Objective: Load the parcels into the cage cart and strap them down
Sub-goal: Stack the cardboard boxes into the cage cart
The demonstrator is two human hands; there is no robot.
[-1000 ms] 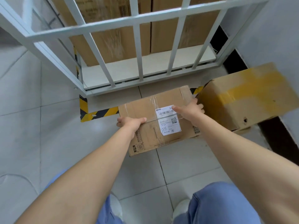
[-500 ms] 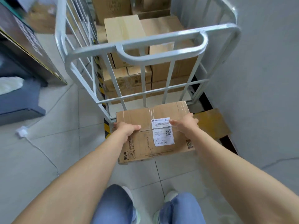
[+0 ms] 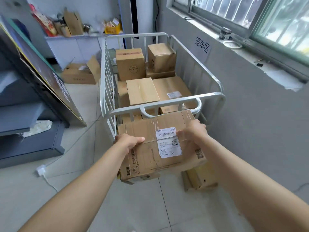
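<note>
Now, left hand, right hand, fingers gripping one parcel, one cage cart beyond

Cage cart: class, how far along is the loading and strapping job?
Done: stacked parcels sit inside the cage cart. In hand: left grip and right grip hold a labelled parcel at its rail. Left: load it, the floor box, then strap.

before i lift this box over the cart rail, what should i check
Grip: left hand and right hand both hold the brown taped cardboard parcel: ok.
Parcel past the front rail of the white metal cage cart: not ok, it is on the near side.
Flat landing spot on the stacked brown cardboard boxes inside: ok.
Floor at the feet: not ok, a yellow-taped cardboard box lies at right.
Strap at hand: cannot tell, none in view.
</note>
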